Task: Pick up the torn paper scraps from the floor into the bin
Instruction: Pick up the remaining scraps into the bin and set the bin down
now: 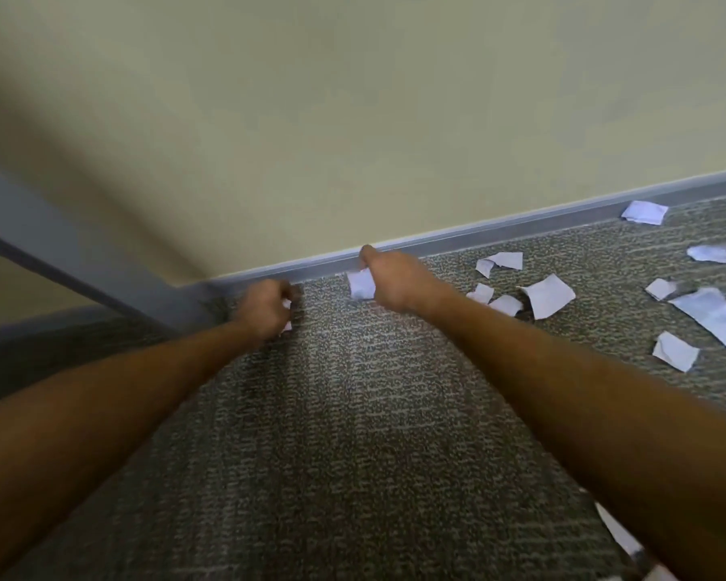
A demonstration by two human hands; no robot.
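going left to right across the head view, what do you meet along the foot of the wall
left hand gripping scraps → right hand pinching a scrap → curled scrap → scrap against the baseboard

Two bare forearms, left hand [265,309] and right hand [395,283]; no sleeves, watch or rings visible.

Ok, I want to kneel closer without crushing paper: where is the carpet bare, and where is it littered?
Bare carpet runs between the two forearms, from the near edge up to the baseboard. Crowded: right of the right hand, loose scraps lie scattered out to the frame's edge. Each hand holds paper; the left hand is by the corner.
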